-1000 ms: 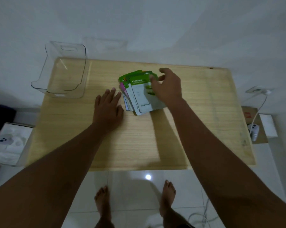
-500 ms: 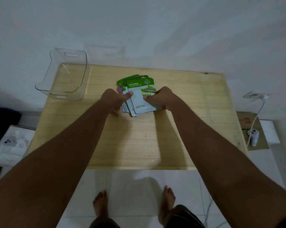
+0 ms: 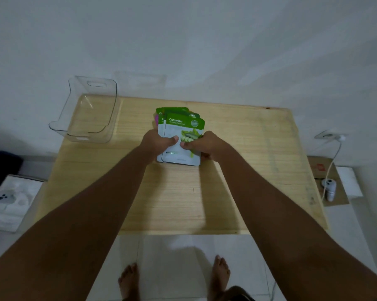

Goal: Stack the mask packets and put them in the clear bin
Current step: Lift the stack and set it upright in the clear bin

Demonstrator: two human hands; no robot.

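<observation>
Since a second ago your left hand (image 3: 156, 142) has come off the table (image 3: 183, 203) and closed in on the packets (image 3: 181, 135). Your right hand (image 3: 201, 145) has slid from their top down to their right edge, so the fan has been squeezed into a tighter pile.

Both hands now grip that pile. The left thumb presses on the top packet's face from the left and the right thumb presses from the right, with the fingers curled under or behind. The pile sits between your two hands, and its lower end is at or just above the table; which of the two cannot be told.

The packets' long axis runs away from you, toward the wall. Their green tops are not yet flush: several corners step out to the left and back behind the Cucumber one.

The bin (image 3: 90, 118) lies left of your left hand and a little farther from you. It is well apart from the pile, empty, with its open side up. Your left hand is the nearer one.

The stack likely needs one more tap to square it. The carry would then go leftward and away from you, probably led by the left hand. Keep the pile's long axis in line with the bin's length so it drops in flat.
</observation>
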